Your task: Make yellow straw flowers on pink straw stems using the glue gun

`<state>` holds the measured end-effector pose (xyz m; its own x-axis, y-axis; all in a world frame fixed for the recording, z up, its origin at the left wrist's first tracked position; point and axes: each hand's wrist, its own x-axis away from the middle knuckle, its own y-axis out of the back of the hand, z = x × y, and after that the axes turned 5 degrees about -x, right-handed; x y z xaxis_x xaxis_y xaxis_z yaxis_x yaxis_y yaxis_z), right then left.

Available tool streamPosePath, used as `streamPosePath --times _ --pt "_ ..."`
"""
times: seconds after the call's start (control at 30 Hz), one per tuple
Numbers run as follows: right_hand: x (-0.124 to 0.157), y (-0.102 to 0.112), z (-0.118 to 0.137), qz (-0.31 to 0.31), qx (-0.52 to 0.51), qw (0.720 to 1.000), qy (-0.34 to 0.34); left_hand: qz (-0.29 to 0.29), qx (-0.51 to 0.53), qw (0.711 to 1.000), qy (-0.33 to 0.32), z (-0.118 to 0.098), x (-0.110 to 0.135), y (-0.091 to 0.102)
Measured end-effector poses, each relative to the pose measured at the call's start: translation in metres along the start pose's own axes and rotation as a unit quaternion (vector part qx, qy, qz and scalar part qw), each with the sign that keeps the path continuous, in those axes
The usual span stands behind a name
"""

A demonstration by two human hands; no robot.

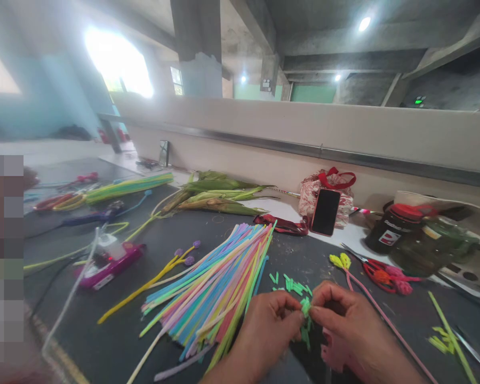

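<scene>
My left hand [270,322] and my right hand [350,325] meet low in the middle, thumbs and fingertips pinched on short green pipe cleaner pieces [305,305]. My fingers partly cover these pieces. More cut green pieces [296,286] lie on the dark table just beyond the hands. Left of my left hand spreads a large bundle of pastel pipe cleaners [224,282]. Near my right hand is a pink pipe cleaner stem [378,309] with a yellow looped tip [340,261]. Red-handled scissors [374,277] lie beyond it.
A yellow stem with purple tips [160,277] and a magenta power strip [112,265] lie left. Behind are corn husks [216,192], a phone [325,212], and a dark red-lidded bottle [394,229]. Yellow pieces [442,341] and a metal tool [474,349] are at right.
</scene>
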<state>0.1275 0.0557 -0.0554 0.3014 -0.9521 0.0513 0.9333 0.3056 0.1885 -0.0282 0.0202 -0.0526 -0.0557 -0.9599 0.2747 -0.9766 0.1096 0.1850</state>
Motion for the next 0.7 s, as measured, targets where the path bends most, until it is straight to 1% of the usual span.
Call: streamPosePath --times 0.17,0.27,0.33,0.43,0.53,0.63,0.7 --pt "-0.001 -0.0004 -0.0021 -0.022 0.027 0.999 0.011 -0.008 0.006 1.0 -0.003 -0.0035 -0.0002 0.0022" --pt "-0.0017 -0.0005 -0.0012 -0.018 0.037 0.999 0.008 -0.019 -0.002 1.0 -0.01 -0.0062 -0.0002 0.0034" --pt "-0.0013 -0.0018 -0.0006 -0.023 0.026 0.999 0.001 -0.029 -0.02 0.999 -0.021 -0.0074 0.0006 0.0035" --pt "-0.0001 -0.0051 -0.0005 -0.05 0.006 0.999 -0.004 -0.046 -0.058 0.996 -0.04 -0.0082 0.0036 0.0027" --pt "0.0007 -0.0071 -0.0002 -0.062 0.002 0.998 0.014 -0.062 -0.099 0.991 -0.06 -0.0083 0.0075 0.0031" --pt "0.0009 -0.0068 0.0016 -0.047 0.018 0.999 0.019 -0.053 -0.116 0.988 -0.09 -0.0087 0.0089 0.0056" --pt "0.0012 -0.0062 0.0029 -0.045 0.029 0.998 0.02 -0.043 -0.108 0.989 -0.093 -0.0094 0.0077 0.0075"
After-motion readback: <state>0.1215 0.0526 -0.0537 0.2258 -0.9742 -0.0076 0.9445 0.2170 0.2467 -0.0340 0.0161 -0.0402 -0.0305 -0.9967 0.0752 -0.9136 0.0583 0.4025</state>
